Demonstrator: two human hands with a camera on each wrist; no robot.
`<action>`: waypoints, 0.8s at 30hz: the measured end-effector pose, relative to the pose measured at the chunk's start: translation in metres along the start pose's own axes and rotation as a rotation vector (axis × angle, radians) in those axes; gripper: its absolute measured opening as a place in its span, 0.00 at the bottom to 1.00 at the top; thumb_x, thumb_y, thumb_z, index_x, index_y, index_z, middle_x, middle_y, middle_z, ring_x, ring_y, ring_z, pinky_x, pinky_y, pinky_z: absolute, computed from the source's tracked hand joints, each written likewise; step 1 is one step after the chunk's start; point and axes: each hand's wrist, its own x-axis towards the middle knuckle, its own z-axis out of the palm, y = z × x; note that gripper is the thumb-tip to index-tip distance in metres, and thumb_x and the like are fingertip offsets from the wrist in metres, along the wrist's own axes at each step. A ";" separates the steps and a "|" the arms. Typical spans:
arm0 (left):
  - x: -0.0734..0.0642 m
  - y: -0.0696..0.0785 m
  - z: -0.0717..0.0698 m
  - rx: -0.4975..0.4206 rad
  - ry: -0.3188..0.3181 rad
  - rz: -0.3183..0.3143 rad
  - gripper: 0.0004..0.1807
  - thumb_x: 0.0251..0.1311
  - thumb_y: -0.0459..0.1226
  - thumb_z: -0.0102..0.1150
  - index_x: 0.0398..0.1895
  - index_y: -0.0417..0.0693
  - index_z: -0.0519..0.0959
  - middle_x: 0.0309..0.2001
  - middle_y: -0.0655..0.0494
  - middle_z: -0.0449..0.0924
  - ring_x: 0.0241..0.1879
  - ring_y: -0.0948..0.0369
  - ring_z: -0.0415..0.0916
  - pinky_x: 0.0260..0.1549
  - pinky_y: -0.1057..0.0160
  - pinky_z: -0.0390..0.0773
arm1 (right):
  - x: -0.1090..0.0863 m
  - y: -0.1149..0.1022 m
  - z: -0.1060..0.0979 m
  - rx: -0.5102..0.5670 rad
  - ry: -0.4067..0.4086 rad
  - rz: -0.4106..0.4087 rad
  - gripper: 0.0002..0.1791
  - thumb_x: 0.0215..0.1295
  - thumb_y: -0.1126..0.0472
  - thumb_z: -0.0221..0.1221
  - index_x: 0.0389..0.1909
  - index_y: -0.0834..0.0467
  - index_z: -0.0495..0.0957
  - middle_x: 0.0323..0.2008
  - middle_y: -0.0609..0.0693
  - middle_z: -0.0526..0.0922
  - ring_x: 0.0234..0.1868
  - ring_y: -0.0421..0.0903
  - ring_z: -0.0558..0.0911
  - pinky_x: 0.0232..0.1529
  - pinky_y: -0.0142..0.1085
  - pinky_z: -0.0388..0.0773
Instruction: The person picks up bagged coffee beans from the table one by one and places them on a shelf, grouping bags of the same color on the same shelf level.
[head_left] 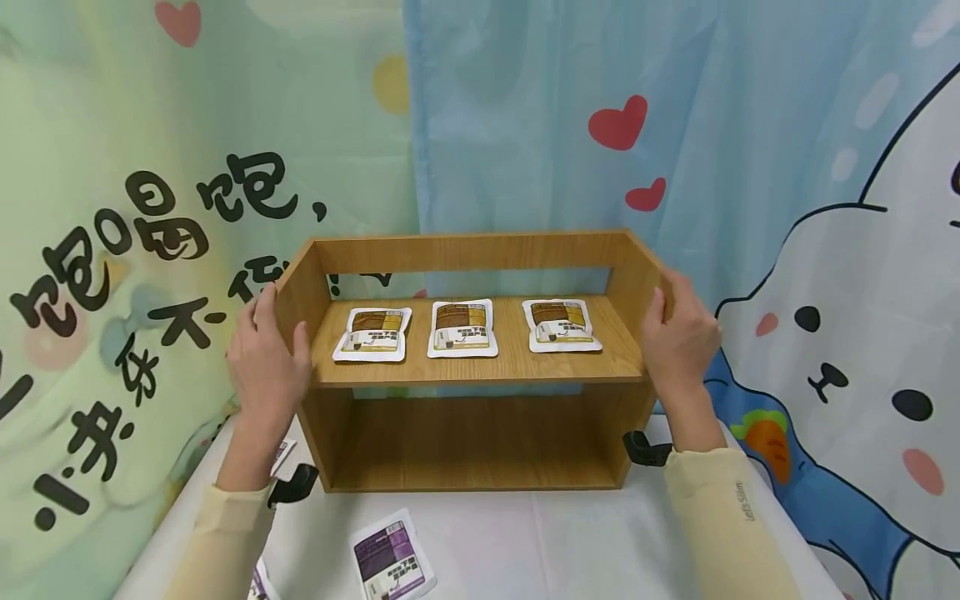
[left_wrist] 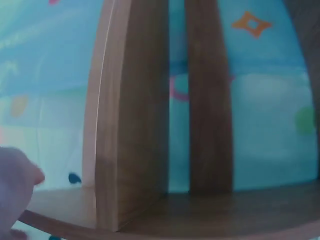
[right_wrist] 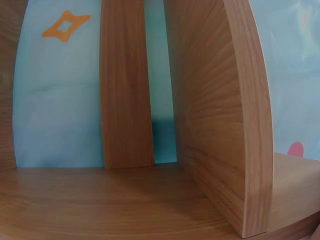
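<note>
A two-tier wooden shelf (head_left: 480, 252) stands upright in front of me, held at both sides. My left hand (head_left: 268, 358) grips its left side panel near the top, thumb at the front edge and fingers on the outer face. On the opposite side my right hand (head_left: 679, 337) holds the right panel (right_wrist: 215, 100) the same way. Three white packets with brown-and-gold labels lie spaced along the upper board: a left one (head_left: 372, 335), a middle one (head_left: 462, 328) and a right one (head_left: 561, 326). Part of the left hand (left_wrist: 17, 187) shows beside the wood in the left wrist view.
A white packet with a purple label (head_left: 393, 557) lies on the white table (head_left: 570, 542) before the shelf. More packets are partly hidden by the left forearm, one with purple print (head_left: 261, 583). Printed curtains (head_left: 510, 125) hang close behind and at both sides.
</note>
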 end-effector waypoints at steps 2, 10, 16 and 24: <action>-0.019 0.002 -0.005 -0.004 0.035 0.048 0.35 0.62 0.38 0.60 0.71 0.47 0.59 0.63 0.32 0.62 0.55 0.35 0.65 0.48 0.37 0.62 | -0.002 -0.002 0.000 0.001 0.002 0.007 0.16 0.73 0.57 0.53 0.54 0.62 0.77 0.46 0.62 0.83 0.41 0.62 0.84 0.38 0.54 0.79; -0.086 0.004 -0.012 -0.117 0.069 0.142 0.27 0.54 0.32 0.64 0.58 0.36 0.72 0.45 0.34 0.71 0.42 0.40 0.69 0.39 0.42 0.66 | 0.008 -0.005 0.004 0.020 0.021 -0.003 0.17 0.73 0.55 0.53 0.56 0.60 0.78 0.47 0.61 0.84 0.42 0.60 0.84 0.40 0.53 0.79; -0.143 -0.003 -0.002 -0.157 -0.195 -0.022 0.18 0.55 0.32 0.65 0.50 0.38 0.79 0.35 0.44 0.76 0.27 0.53 0.73 0.23 0.54 0.71 | 0.000 -0.001 0.001 0.009 0.014 0.016 0.17 0.73 0.55 0.53 0.55 0.60 0.78 0.46 0.61 0.84 0.41 0.60 0.84 0.39 0.53 0.79; -0.202 -0.010 0.009 -0.034 -0.544 -0.237 0.14 0.57 0.38 0.63 0.46 0.43 0.80 0.39 0.45 0.80 0.27 0.49 0.79 0.23 0.49 0.76 | -0.004 0.001 -0.001 0.004 0.012 0.026 0.17 0.73 0.55 0.53 0.55 0.60 0.78 0.46 0.62 0.84 0.41 0.61 0.84 0.39 0.53 0.79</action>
